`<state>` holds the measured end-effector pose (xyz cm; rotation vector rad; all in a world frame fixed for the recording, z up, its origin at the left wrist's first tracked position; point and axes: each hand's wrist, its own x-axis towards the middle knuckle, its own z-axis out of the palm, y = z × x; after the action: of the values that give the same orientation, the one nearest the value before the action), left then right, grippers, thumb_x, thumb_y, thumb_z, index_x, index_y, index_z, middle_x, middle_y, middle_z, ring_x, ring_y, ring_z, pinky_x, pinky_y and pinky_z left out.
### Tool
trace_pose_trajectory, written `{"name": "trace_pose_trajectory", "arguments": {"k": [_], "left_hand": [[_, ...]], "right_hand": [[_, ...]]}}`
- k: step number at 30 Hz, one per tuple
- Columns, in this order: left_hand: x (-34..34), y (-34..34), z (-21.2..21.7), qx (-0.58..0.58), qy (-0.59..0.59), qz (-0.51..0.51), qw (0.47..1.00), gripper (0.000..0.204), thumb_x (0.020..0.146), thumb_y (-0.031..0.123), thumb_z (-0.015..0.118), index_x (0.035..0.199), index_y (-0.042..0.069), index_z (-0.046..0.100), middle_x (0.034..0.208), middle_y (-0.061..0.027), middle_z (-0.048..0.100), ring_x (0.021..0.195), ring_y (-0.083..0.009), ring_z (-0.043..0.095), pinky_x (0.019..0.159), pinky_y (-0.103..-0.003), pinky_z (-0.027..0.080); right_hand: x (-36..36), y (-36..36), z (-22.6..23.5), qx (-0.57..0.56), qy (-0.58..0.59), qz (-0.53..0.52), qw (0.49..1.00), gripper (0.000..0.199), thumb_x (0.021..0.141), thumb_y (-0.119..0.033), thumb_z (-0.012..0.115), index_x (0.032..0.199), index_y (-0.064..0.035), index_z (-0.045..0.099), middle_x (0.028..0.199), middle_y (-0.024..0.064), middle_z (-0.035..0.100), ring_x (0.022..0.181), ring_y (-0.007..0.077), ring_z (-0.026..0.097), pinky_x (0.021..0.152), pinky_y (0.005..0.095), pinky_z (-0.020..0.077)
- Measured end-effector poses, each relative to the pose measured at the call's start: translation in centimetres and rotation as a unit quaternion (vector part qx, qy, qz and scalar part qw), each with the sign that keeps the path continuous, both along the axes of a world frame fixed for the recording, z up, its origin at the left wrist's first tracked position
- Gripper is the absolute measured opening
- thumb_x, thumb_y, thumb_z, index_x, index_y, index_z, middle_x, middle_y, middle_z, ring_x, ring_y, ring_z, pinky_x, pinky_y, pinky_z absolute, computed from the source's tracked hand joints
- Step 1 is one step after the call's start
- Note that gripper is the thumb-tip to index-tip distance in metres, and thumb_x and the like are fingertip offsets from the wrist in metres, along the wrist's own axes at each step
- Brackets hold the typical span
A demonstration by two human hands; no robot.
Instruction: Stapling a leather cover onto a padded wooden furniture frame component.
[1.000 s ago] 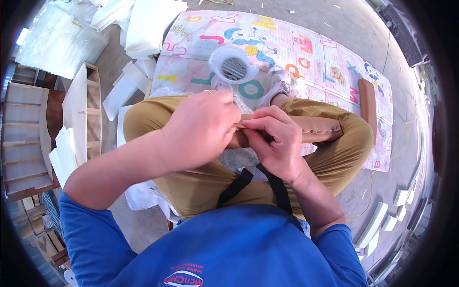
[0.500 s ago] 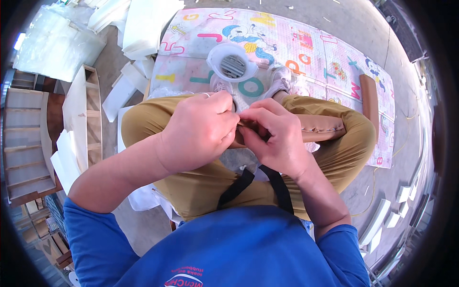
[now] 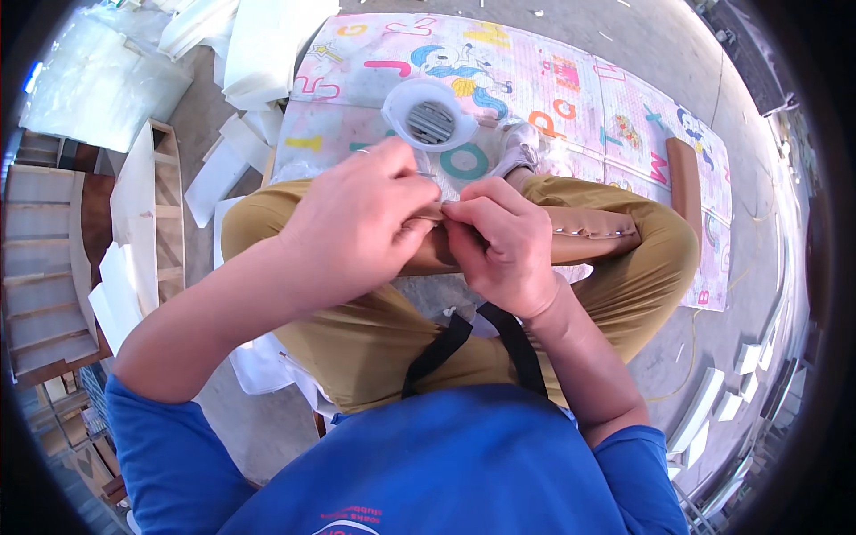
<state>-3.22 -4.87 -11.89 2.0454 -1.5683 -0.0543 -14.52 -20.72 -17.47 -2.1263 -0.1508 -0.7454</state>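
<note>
The long brown padded strip of leather-like material point(image 3: 580, 242) lies across the lap over the bent legs in mustard-coloured trousers point(image 3: 655, 259); the left hand point(image 3: 357, 218) has its fingertips clamped on the strip's raised edge, and the right hand point(image 3: 508, 250) pinches the same edge between thumb and forefinger, touching the left; the two hands cover the strip's middle, while a puckered seam with shiny bits shows toward the right knee. Just beyond the hands, a round white plastic bowl point(image 3: 395, 113) holds grey metal strips point(image 3: 432, 122); it stands on a pink mat printed with coloured letters and cartoons point(image 3: 312, 120); a second brown padded piece point(image 3: 685, 183) lies past the right knee; white foam pieces point(image 3: 267, 53) and pale wooden frames point(image 3: 165, 214) crowd the left, and white blocks point(image 3: 700, 410) lie on the right floor.
</note>
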Motion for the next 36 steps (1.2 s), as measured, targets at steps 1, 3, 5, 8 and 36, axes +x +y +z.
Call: {"name": "trace_pose_trajectory", "arguments": {"k": [1,3,5,8,36], "left_hand": [[0.1,0.1,0.2,-0.003,0.021,0.013,1.0,0.005,0.076,0.001,0.067,0.08,0.001,0.064,0.081,-0.011,0.054,0.069,-0.0307,0.056,0.061,-0.04,0.045],[-0.6,0.1,0.0,0.017,-0.009,0.012,1.0,0.004,0.077,0.001,0.066,0.081,0.001,0.065,0.08,-0.011,0.054,0.07,-0.0311,0.056,0.062,-0.04,0.045],[-0.8,0.2,-0.1,0.028,-0.017,0.013,0.999,0.004,0.078,0.002,0.066,0.081,0.001,0.066,0.08,-0.011,0.055,0.07,-0.0312,0.056,0.062,-0.039,0.045],[-0.4,0.3,-0.2,0.033,0.008,0.008,0.999,0.004,0.077,0.002,0.066,0.081,0.002,0.067,0.079,-0.011,0.056,0.069,-0.0308,0.057,0.061,-0.039,0.045],[-1.9,3.4,0.4,0.002,-0.084,-0.113,0.99,0.037,0.064,0.003,0.069,0.098,-0.008,0.066,0.091,-0.0115,0.058,0.074,-0.0263,0.056,0.062,-0.036,0.047]], "right_hand": [[-0.1,-0.2,0.1,0.006,0.005,0.007,1.0,0.015,0.075,0.006,0.069,0.087,-0.0011,0.064,0.084,0.0135,0.061,0.07,0.0318,0.063,0.06,0.0377,0.0518],[-0.3,-0.5,0.2,0.026,0.034,0.019,0.999,0.015,0.076,0.006,0.069,0.089,-0.0012,0.065,0.085,0.0132,0.062,0.07,0.0308,0.064,0.06,0.0365,0.0521],[-0.5,-0.6,0.6,0.059,0.08,0.03,0.995,0.016,0.077,0.005,0.07,0.092,-0.0012,0.067,0.087,0.0128,0.064,0.07,0.0294,0.065,0.061,0.0351,0.0527],[-0.3,-0.6,1.9,0.089,0.14,0.054,0.985,0.018,0.078,0.004,0.071,0.095,-0.0014,0.07,0.089,0.0126,0.066,0.072,0.0273,0.067,0.063,0.0334,0.0533],[-1.3,-0.9,0.1,-0.067,-0.025,0.131,0.989,0.03,0.064,0.001,0.079,0.093,-0.0005,0.071,0.096,0.0104,0.064,0.074,0.0276,0.061,0.065,0.0359,0.0522]]}}
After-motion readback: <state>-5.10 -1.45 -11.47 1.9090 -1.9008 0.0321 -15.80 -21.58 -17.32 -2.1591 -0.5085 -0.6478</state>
